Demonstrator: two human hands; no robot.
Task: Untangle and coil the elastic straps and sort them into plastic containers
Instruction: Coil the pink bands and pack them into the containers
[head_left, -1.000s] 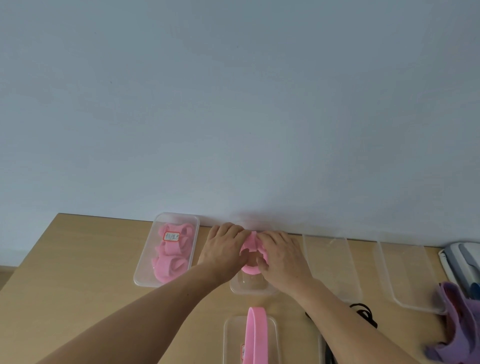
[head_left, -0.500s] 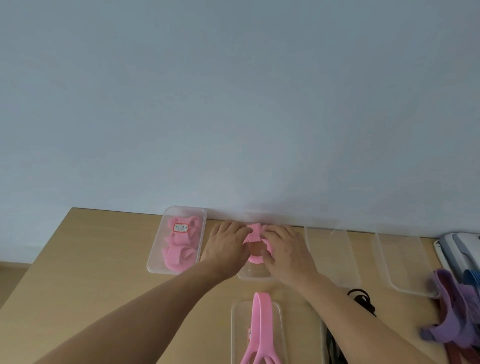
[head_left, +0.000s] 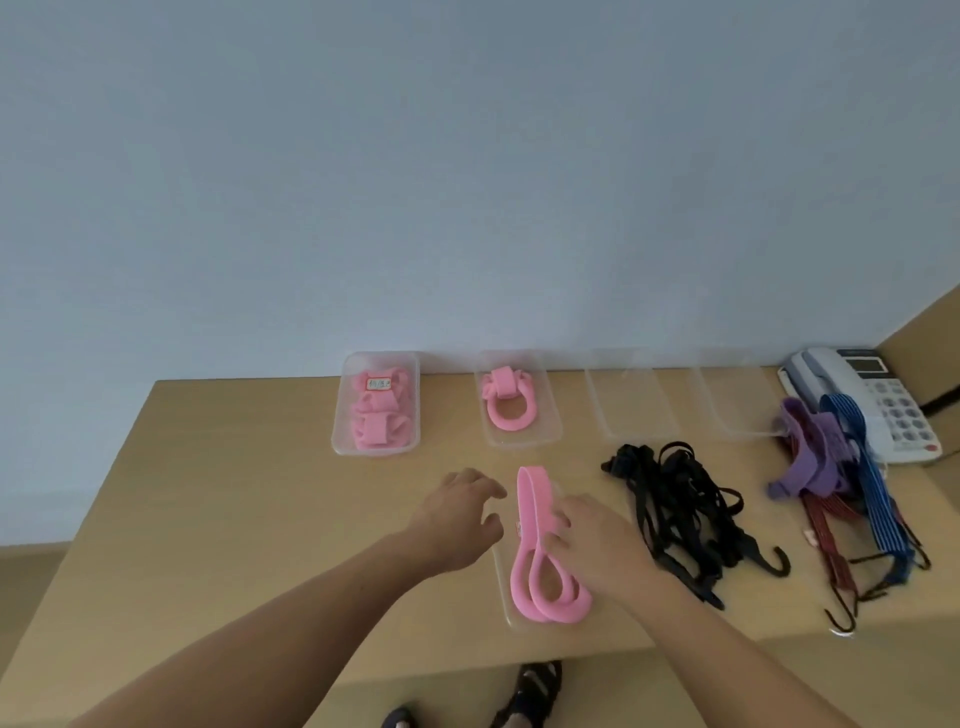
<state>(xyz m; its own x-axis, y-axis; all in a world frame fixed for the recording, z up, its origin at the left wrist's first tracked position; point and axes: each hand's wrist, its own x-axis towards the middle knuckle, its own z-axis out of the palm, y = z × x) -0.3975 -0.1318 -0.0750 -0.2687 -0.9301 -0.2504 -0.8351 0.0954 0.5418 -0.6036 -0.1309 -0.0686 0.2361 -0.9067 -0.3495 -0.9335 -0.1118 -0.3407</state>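
A long pink strap (head_left: 534, 535) lies looped in a clear container (head_left: 503, 587) near the front edge of the desk (head_left: 234, 493). The right hand (head_left: 597, 545) touches the strap's middle; I cannot tell whether it pinches it. The left hand (head_left: 460, 514) hovers just beside, fingers loosely spread, holding nothing. By the wall, the left box (head_left: 340, 441) holds several pink coils (head_left: 376, 415), and the next box (head_left: 551, 431) holds one coil (head_left: 504, 402). Black straps (head_left: 680, 512) lie tangled to the right.

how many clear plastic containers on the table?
5. Back row, left to right: full container, single-coil container, third container and fourth container, both empty. Fifth container sits nearest, under the long pink strap. Black straps may hide another.
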